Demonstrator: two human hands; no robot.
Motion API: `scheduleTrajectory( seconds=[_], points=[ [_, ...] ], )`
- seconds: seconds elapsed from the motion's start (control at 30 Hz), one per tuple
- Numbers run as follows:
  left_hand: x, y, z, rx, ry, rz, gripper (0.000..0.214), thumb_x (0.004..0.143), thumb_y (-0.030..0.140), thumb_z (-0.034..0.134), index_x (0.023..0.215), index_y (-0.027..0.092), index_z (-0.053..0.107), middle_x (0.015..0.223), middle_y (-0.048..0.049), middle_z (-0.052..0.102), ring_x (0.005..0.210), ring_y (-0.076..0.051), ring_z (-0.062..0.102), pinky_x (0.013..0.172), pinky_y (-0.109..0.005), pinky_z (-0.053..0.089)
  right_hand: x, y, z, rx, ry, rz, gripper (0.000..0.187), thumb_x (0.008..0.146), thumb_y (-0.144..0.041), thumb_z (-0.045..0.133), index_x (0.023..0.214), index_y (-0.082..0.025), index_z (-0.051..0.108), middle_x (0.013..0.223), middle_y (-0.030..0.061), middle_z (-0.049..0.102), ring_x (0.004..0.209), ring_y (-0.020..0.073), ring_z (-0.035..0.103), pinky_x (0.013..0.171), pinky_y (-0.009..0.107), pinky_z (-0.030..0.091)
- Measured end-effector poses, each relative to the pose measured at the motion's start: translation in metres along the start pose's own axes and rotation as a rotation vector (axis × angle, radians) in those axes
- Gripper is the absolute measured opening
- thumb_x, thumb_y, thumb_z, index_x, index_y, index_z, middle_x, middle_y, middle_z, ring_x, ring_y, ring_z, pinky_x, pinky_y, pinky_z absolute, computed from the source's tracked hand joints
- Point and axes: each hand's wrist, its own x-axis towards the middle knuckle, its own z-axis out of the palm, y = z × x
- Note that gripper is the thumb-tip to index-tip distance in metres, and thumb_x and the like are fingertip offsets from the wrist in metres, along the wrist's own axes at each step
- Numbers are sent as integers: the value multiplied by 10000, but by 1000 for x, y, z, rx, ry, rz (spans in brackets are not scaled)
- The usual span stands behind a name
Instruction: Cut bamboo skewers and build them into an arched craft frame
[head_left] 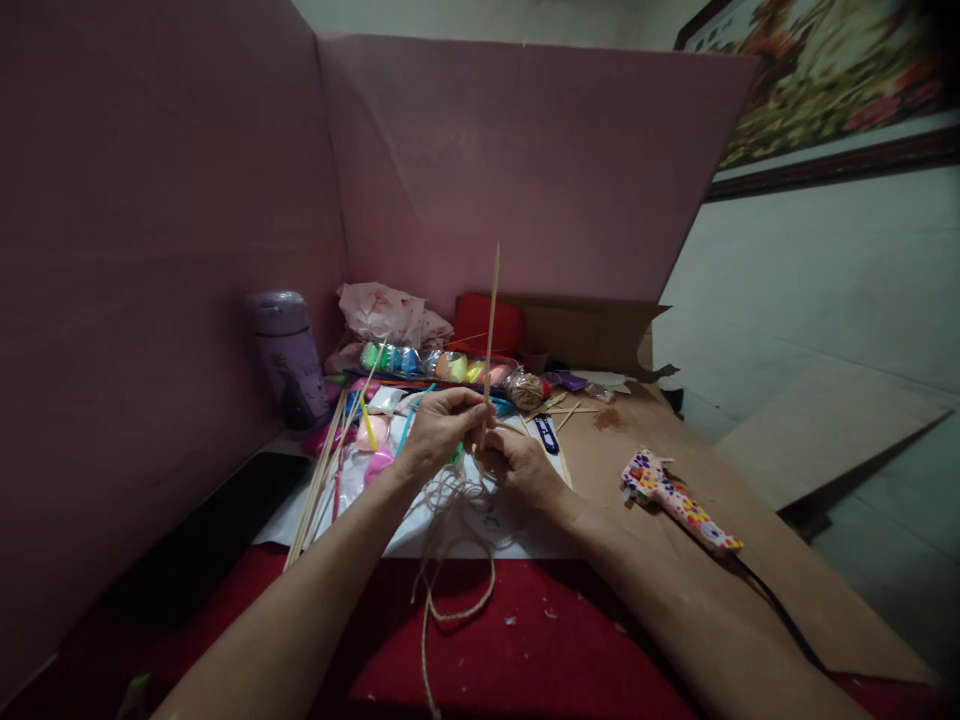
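A thin bamboo skewer [492, 310] stands nearly upright, its pointed end up. My left hand [442, 420] is closed, thumb and fingers pinching the skewer partway along. Just below and to the right, my right hand [521, 468] has its fingers closed around the skewer's lower end, which they mostly hide. Loose loops of jute twine [459, 615] hang from beneath both hands, over white paper and down across the red cloth. Whether the twine is wrapped on the skewer cannot be made out.
Long sticks [319, 490] lie at left near a dark flat object [217, 520] and a purple bottle [289, 365]. Behind are colourful clay packs [457, 367], a twine ball [526, 390] and a blue cutter [547, 434]. A flower-patterned glue gun [679, 503] with cord rests on cardboard [757, 590].
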Motion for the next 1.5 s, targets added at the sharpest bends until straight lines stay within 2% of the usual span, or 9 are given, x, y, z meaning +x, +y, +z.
scheduleTrajectory(
  seconds=[0.2,0.4,0.63,0.87,1.1,1.33,1.43,1.5],
  points=[
    [1,-2,0,-37,21,44,268,644,372,717,620,135,594,461,14,553,365,-72,464,363,-188,357,2,2,-2,-11,2,-58,114,809,-195,501,721,-181,572,735,23,578,704,149,501,654,245,360],
    [3,-3,0,-24,34,16,317,631,424,712,606,140,573,452,16,553,347,-73,462,339,-181,340,3,1,1,34,-9,-11,119,749,-133,485,656,-184,540,663,-4,541,652,133,477,613,228,342],
    [2,-1,2,-23,73,25,288,628,396,722,611,131,610,457,11,561,355,-66,456,355,-183,340,4,1,2,47,26,27,136,730,-137,504,602,-179,524,619,-17,512,618,123,458,594,224,332],
    [0,2,4,-87,93,25,278,656,384,707,765,130,673,600,-27,655,376,-51,445,360,-185,320,4,4,1,83,13,32,128,744,-141,529,631,-174,579,639,-16,566,620,117,491,618,222,358],
    [2,4,6,-52,60,72,267,657,380,706,653,127,621,556,-19,629,365,-41,407,352,-181,288,5,6,1,64,18,13,126,743,-134,549,629,-171,590,630,-10,567,623,119,502,612,223,366],
    [5,4,5,22,53,118,259,685,368,681,639,125,604,552,-12,623,360,-40,405,341,-176,269,6,9,2,71,2,-32,130,733,-114,546,621,-158,596,620,-14,562,607,105,493,594,206,362],
    [5,4,3,-2,70,112,282,672,374,686,589,130,571,521,-3,601,338,-41,390,326,-180,252,9,8,-7,50,-47,-14,111,739,-133,558,653,-158,623,637,-5,589,615,111,515,591,209,365],
    [5,4,3,-20,81,108,281,662,373,692,587,132,568,509,2,590,333,-43,390,324,-182,258,13,8,-17,21,-30,24,138,789,-195,535,701,-157,635,663,7,607,626,118,529,594,216,370]
  ],
)
